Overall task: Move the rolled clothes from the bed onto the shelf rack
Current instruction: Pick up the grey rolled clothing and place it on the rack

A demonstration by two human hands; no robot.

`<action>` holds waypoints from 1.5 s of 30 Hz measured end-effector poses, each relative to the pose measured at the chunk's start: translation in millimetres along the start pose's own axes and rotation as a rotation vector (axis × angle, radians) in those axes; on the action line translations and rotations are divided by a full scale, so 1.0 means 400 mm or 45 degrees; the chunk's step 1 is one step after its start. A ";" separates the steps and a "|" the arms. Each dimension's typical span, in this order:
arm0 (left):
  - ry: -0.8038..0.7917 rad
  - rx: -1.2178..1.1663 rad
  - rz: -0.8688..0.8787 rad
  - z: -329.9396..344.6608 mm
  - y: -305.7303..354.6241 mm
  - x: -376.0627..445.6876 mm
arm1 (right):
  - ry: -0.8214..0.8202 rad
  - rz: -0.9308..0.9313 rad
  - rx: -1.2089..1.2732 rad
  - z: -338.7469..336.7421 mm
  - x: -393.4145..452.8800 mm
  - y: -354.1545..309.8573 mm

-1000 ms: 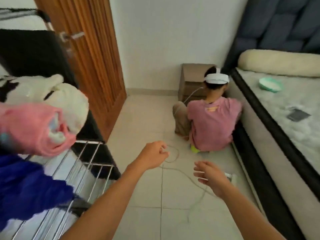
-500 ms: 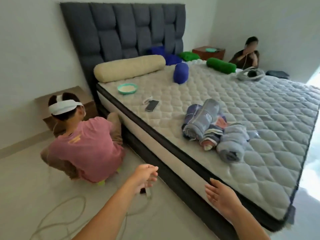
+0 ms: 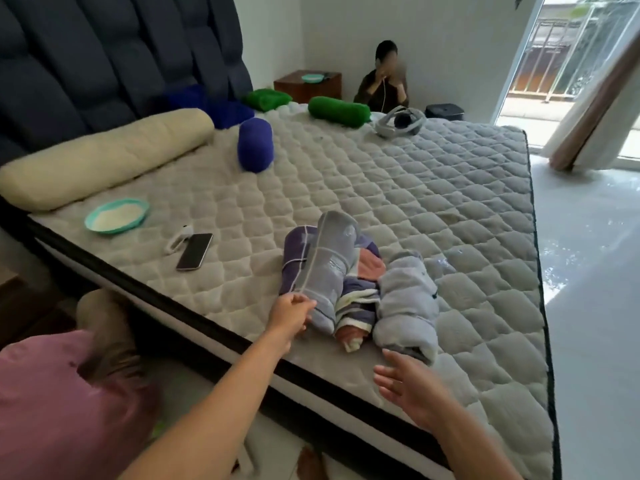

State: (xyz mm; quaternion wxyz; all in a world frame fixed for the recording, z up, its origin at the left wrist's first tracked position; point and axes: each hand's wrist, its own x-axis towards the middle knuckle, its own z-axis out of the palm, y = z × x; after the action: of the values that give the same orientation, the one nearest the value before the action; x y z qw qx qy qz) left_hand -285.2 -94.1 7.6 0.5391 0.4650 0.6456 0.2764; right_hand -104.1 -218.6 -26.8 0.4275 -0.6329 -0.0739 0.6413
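Rolled clothes point(image 3: 349, 285) are lying bunched together near the bed's point(image 3: 450, 209) near edge. The grey roll point(image 3: 329, 268) at the left is being pinched at its near end by the left hand point(image 3: 292, 311). The pale roll point(image 3: 407, 306) at the right is being approached by the right hand point(image 3: 412, 386), fingers spread, holding nothing. A thin pinch is likely risking unrolling.

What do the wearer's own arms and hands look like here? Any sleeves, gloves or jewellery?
Both forearms are bare right down to the bottom edge of the picture, so no sleeves show. The left hand and the right hand wear no gloves. No watch, bracelet or ring can be made out on either wrist or on the fingers, and no cable or strap runs along the arms.
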 end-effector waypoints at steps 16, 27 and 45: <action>-0.314 0.451 -0.137 0.067 0.204 0.466 | -0.240 0.510 -0.024 0.239 0.312 -0.120; -0.295 0.231 -0.302 0.095 0.203 0.499 | -0.180 0.528 -0.040 0.245 0.341 -0.144; 0.632 -1.045 -0.189 -0.103 0.110 -0.090 | -0.502 -0.085 0.016 0.112 0.104 -0.197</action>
State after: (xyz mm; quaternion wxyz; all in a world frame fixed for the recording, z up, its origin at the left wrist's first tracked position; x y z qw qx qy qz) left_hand -311.8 -102.2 72.3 0.5259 0.0867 0.6238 0.5716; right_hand -100.5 -122.8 0.6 0.4297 -0.4895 -0.1732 0.7388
